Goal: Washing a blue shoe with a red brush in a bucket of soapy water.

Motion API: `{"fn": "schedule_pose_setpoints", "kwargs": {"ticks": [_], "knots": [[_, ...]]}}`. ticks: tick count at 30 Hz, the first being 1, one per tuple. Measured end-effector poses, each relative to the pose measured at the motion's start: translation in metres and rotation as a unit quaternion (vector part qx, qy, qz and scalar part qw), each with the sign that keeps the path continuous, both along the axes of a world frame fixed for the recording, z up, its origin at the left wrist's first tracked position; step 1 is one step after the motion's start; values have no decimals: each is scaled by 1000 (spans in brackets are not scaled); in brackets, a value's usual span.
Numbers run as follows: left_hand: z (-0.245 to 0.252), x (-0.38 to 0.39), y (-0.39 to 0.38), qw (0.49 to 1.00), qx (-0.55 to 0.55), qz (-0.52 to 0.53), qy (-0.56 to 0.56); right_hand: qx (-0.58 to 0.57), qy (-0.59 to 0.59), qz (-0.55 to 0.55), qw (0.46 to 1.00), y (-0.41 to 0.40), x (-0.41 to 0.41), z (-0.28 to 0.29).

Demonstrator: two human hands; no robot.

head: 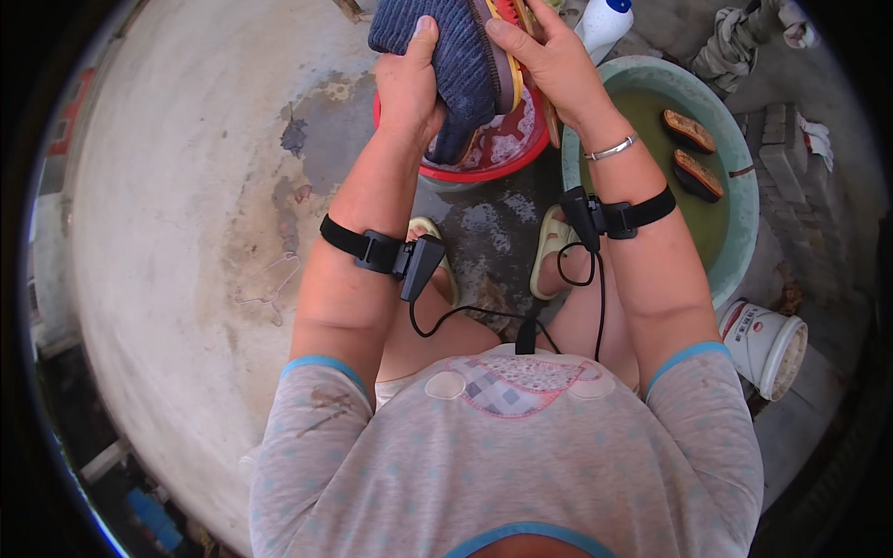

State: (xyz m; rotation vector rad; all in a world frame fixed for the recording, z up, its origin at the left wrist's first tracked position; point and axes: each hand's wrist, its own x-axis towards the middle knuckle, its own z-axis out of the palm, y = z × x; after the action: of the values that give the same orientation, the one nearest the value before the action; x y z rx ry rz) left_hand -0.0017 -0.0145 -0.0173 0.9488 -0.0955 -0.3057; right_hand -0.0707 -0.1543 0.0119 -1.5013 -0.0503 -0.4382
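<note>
My left hand [411,84] grips a dark blue ribbed knit slipper boot [457,59] by its upper, thumb pressed on the knit. The boot is tilted on its side, its sole with a yellow edge turned to the right. On that side my right hand [548,66] holds a wooden-backed brush [551,115] against the sole; the bristles are mostly hidden by my fingers and the picture's upper rim. Below the boot stands a red basin [502,174] of soapy water. Another dark blue piece of footwear [450,145] shows under my left hand, partly hidden.
A large green tub [746,230] of murky water holds two shoes [698,178] with soles up. Behind it stands a white bottle with a blue cap [607,28]. Grey bricks [785,150] and a white bucket [764,349] are at the right. A wire hanger [282,286] lies on the concrete at the left.
</note>
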Motion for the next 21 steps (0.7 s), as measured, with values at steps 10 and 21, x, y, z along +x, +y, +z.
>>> {"fn": "schedule_pose_setpoints", "kwargs": {"ticks": [10, 21], "knots": [[-5, 6, 3, 994, -22, -85, -66, 224, 49, 120, 966, 1, 2, -1], [3, -4, 25, 963, 247, 53, -91, 317, 92, 73, 941, -12, 23, -21]]}}
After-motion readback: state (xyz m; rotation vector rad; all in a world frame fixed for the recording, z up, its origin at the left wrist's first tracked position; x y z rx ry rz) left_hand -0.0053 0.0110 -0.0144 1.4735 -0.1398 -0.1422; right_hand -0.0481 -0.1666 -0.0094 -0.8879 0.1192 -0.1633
